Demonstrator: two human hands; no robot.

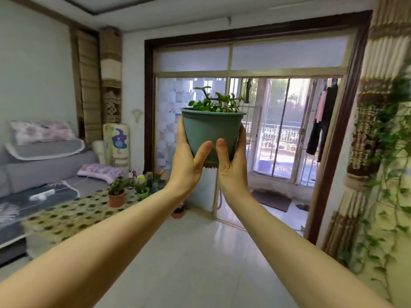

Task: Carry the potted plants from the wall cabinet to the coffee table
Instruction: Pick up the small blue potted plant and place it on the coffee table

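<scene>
Our two thumbs press the near face of the green pot [212,132], tips close together w/ a narrow gap between them, low on the pot wall. The other fingers wrap round the far sides; on the left only their edge shows along the pot's left wall, and on the right they're mostly hidden behind it, so we can't tell how they're spread back there. Left hand [189,161] cups the pot's left side and lower part, right hand [232,161] cups the right side, both clamped on the pot, palms facing inward. A bit of the pot's ribbed base pokes out below, between the heels of our hands.

The pot is upright, held in the air at arm's length in front of us, w/ a small succulent [216,102] rising above its rim. Both forearms are bare and stretched fwd from the bottom corners of the view.

Lower left, well apart from the held pot, stands the coffee table [66,216] under a spotted cloth. At its far end sit an orange-brown potted plant [116,194] and a green-yellow potted plant [142,190], just beside each other; more small pots crowd behind them, blurred. A grey sofa [33,174] w/ purple pillows runs along the left wall beside the table.

Behind the pot: a dark-framed sliding door [278,130] onto a balcony, clothes [322,121] hanging at its right. A doormat [272,200] lies on the pale tile floor [200,252]. Trailing vines [387,174] hang down the right edge.
</scene>
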